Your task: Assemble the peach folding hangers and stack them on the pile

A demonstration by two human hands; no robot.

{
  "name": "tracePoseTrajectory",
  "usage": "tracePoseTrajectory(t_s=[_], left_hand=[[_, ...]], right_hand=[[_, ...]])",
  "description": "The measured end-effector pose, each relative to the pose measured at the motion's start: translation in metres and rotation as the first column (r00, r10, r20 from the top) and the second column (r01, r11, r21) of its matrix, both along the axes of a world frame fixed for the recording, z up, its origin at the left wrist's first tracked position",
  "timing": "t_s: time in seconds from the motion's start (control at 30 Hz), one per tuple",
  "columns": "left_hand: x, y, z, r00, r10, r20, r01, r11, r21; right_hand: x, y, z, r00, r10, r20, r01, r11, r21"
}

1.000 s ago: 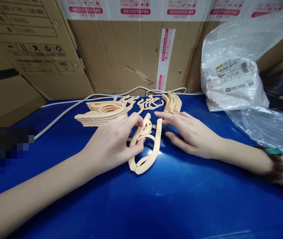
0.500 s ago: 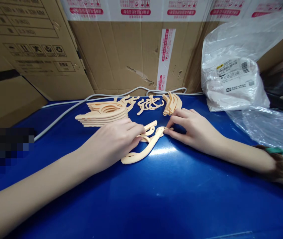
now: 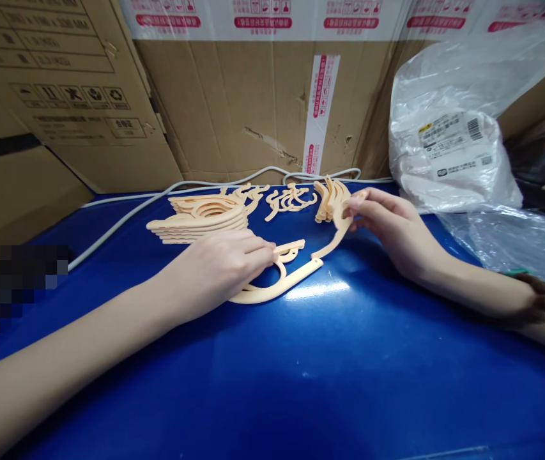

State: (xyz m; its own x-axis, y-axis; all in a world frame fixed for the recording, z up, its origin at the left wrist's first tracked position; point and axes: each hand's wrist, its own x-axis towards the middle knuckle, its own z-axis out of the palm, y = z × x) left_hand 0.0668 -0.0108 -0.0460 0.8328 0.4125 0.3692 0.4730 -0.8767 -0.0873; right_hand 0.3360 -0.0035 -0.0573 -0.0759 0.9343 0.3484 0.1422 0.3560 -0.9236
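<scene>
My left hand is closed on a cream plastic hanger frame with a curved bar and a round loop, low over the blue table. Part of that frame is hidden behind the fingers. In my right hand a curved cream hanger arm is pinched near its upper end; its free tip hangs close to the frame's right end. Just behind that arm lies a bundle of similar curved arms. Beyond my left hand sits a stack of cream hanger frames, and loose hanger hooks lie between stack and bundle.
A white cable runs along the back of the blue table. Cardboard boxes stand behind it and at the left. A clear plastic bag with a label rests at the back right, its loose film spreading along the right side.
My right hand has moved up and right, and the hanger arm in it now stands apart from the frame. The frame in my left hand has tilted, its right end lower.
</scene>
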Motion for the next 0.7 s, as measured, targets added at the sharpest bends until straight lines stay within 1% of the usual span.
tracePoseTrajectory(t_s=[0.07,0.13,0.17,0.23,0.27,0.3,0.37,0.43,0.5,0.6,0.63,0.7], left_hand=[[-0.001,0.001,0.002,0.998,-0.022,-0.061,0.022,1.000,-0.003],[-0.002,0.002,0.004,0.996,-0.016,-0.085,0.014,1.000,-0.022],[-0.002,0.002,0.005,0.996,-0.013,-0.091,0.010,0.999,-0.034],[-0.002,0.001,0.006,0.994,-0.009,-0.105,0.004,0.999,-0.046],[-0.002,0.001,0.007,0.994,0.000,-0.112,-0.005,0.999,-0.046],[-0.002,0.001,0.007,0.993,0.012,-0.116,-0.018,0.999,-0.047],[-0.001,-0.001,0.007,0.991,0.043,-0.125,-0.050,0.997,-0.053],[0.000,-0.002,0.007,0.989,0.068,-0.135,-0.076,0.995,-0.057],[0.000,-0.003,0.006,0.987,0.081,-0.142,-0.086,0.996,-0.031],[0.000,-0.003,0.004,0.983,0.096,-0.158,-0.091,0.995,0.040],[-0.001,-0.002,0.003,0.982,0.100,-0.162,-0.092,0.994,0.056],[-0.001,-0.002,0.003,0.980,0.107,-0.167,-0.096,0.993,0.073]], right_hand=[[0.001,0.001,-0.001,0.996,-0.023,-0.086,0.025,1.000,0.015],[0.000,-0.001,0.001,0.996,-0.026,-0.080,0.027,1.000,0.007],[0.000,-0.003,0.002,0.999,-0.015,-0.036,0.014,1.000,-0.006],[-0.002,-0.008,0.004,0.991,0.033,0.128,-0.033,0.999,-0.007],[-0.003,-0.011,0.006,0.970,0.058,0.238,-0.063,0.998,0.013],[-0.005,-0.015,0.007,0.931,0.076,0.357,-0.097,0.994,0.042],[-0.007,-0.021,0.008,0.818,0.075,0.570,-0.167,0.979,0.112],[-0.010,-0.028,0.009,0.714,0.053,0.698,-0.230,0.959,0.163],[-0.011,-0.032,0.009,0.663,0.074,0.745,-0.303,0.936,0.177],[-0.011,-0.034,0.008,0.649,0.133,0.749,-0.393,0.902,0.181],[-0.010,-0.034,0.007,0.644,0.134,0.753,-0.404,0.896,0.186],[-0.009,-0.032,0.005,0.625,0.095,0.775,-0.396,0.894,0.209]])
